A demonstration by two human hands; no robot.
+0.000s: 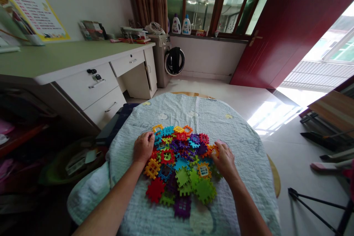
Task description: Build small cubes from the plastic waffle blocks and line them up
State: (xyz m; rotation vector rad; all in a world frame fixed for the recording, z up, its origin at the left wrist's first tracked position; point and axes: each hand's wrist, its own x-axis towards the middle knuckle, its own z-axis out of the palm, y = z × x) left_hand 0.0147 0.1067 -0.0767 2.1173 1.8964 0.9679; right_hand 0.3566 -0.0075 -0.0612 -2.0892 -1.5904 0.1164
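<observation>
A heap of colourful notched plastic tiles lies on a round table under a pale blue cloth (pixel 193 112). My left hand (pixel 143 148) rests at the heap's left edge, its fingers curled; what they hold, if anything, is hidden. At the right edge my right hand (pixel 225 158) has its thumb and fingers on an orange tile (pixel 213 151). Nearest me are a purple tile (pixel 182 207), a red tile (pixel 155 190) and a green tile (pixel 205 190). A yellow-orange window tile (pixel 152 169) lies below my left hand.
A green-topped desk (pixel 69 55) with white drawers stands at the left, beside a washing machine (pixel 162 59) with its door open. A red door (pixel 276 25) stands at the right. Black tripod legs (pixel 312 199) are on the floor at the lower right.
</observation>
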